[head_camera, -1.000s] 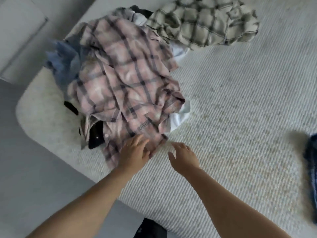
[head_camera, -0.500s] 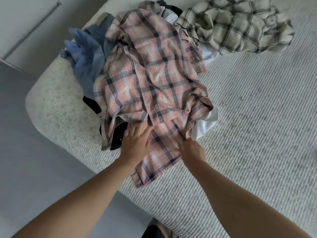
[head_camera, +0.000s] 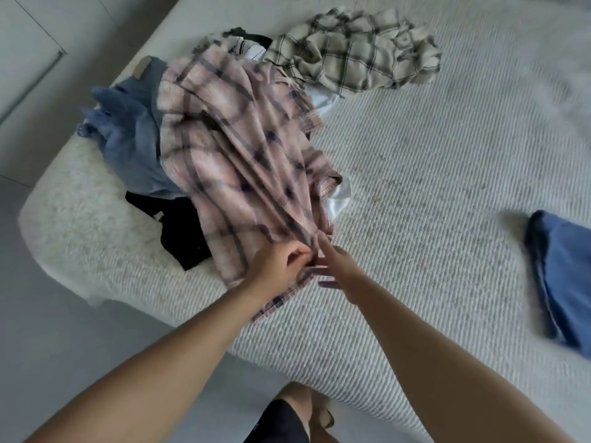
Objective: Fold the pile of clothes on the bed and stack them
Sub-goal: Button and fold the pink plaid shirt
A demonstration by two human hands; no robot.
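pink plaid shirt | long axis near-to-far | near hem pinched, both hands

I'm looking into a bedroom in somebody's home. What tells me is the bed, covered in a white ribbed bedspread with a rounded corner, and the loose household laundry heaped on it: a pink plaid shirt, a cream checked shirt, blue denim and a dark garment. Beside the bed I see a plain grey floor and pale panelled walls or doors.
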